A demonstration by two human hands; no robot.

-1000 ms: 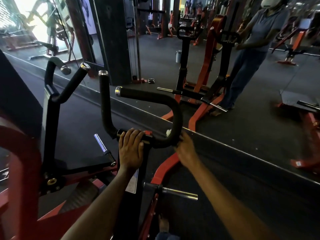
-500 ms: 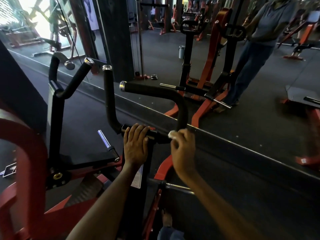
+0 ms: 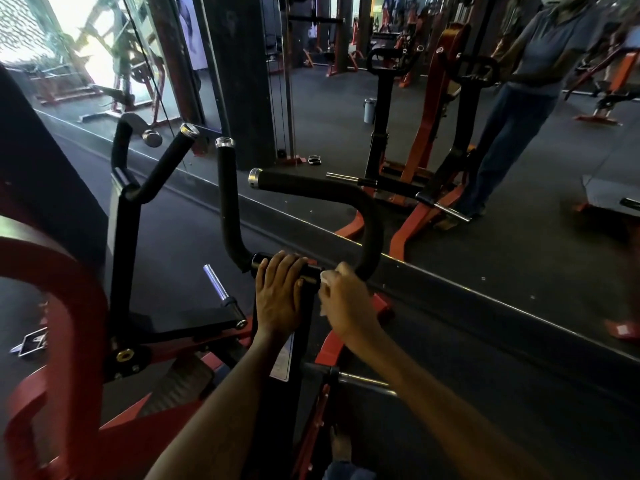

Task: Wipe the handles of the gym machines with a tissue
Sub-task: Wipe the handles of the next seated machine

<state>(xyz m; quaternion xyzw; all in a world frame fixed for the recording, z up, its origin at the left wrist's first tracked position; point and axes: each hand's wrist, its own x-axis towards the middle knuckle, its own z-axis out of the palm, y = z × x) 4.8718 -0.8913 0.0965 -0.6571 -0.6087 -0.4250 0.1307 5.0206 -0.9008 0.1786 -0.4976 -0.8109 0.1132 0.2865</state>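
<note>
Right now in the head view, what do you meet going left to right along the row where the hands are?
Red frame arch → chrome peg → left hand gripping the black bar → tissue → right hand.

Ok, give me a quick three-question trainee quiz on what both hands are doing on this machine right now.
1. True or false: the left hand lies over the black padded U-shaped handle bar.
2. Which hand holds the white crumpled tissue? A) left B) right C) neither
3. Fill in: the tissue is against the handle bar near its ____ bend.

Key:
1. True: its fingers wrap over the low middle section.
2. B: the right hand pinches it, with only a bit of white showing.
3. Right: at the foot of the curve that leads up to the silver-capped horizontal grip.
</note>
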